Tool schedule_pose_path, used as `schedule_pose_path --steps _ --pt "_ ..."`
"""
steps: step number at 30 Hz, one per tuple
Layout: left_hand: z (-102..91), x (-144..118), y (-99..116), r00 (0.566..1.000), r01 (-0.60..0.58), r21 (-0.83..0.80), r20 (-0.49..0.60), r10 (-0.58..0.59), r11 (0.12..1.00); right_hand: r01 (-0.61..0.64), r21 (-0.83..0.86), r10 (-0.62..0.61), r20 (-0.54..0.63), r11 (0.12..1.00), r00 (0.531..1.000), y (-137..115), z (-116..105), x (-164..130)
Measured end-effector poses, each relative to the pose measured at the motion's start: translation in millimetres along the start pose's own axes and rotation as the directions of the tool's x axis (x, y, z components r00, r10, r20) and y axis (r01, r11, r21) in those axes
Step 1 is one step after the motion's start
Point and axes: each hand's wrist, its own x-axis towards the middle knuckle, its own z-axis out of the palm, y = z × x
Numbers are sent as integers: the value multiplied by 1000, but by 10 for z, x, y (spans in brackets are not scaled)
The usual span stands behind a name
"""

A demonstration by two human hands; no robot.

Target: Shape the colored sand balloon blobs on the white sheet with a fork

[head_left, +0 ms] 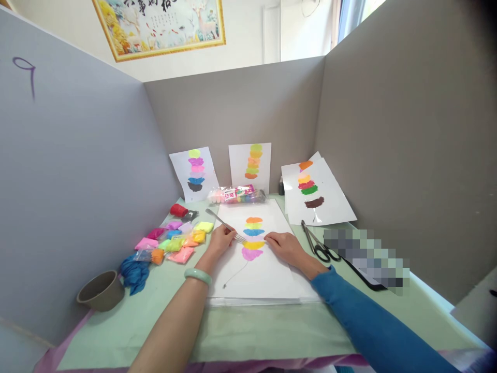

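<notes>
My left hand (222, 239) is closed around a metal fork (217, 216), whose handle points up and to the left. The fork's tines lie at the left end of a yellow clay band (254, 245) on a white sheet of paper (240, 282). At the right end of the bands, my right hand (286, 247) has its fingers drawn together; whatever they may pinch is hidden. Orange, lime, blue and pale lilac bands are stacked above the yellow one. A purple piece (252, 254) sits below it, with a thin drawn line trailing down left.
Several colored clay packets (180, 255), a blue cloth-like bundle (135, 272) and a brown pot (101, 291) stand left. Scissors (321, 253) and a pixelated dark-edged object (365, 259) lie right. Decorated sheets (198, 176) and a plastic-wrapped clay pack (237, 195) are behind. Grey partitions (233, 114) enclose the table.
</notes>
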Motion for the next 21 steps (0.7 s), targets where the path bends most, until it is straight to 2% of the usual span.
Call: schedule_pose_path --steps 15,21 --pt "25 15 15 1000 9 93 6 -9 996 -9 18 9 2 1000 1000 9 9 7" --pt "-22 -18 59 999 37 21 15 -37 999 -2 20 2 -3 1000 1000 13 10 7"
